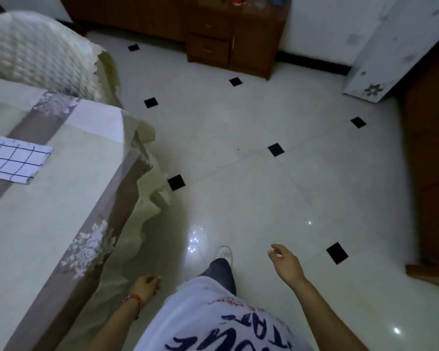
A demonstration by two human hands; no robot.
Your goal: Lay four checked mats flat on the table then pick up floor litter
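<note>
Checked mat [14,159] flat on table [69,188], near its left edge. Left hand [147,283] beside hanging tablecloth [140,224], fingers loosely curled, holding nothing. Right hand [285,260] over tiled floor [264,198], fingers relaxed, empty.

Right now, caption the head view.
Both hands, left and right, empty over tiled floor; one checked mat on table.

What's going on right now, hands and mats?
Left hand and right hand hold nothing. One white blue-checked cloth mat flat on the cloth-covered table. Tiny dark speck on floor.
</note>
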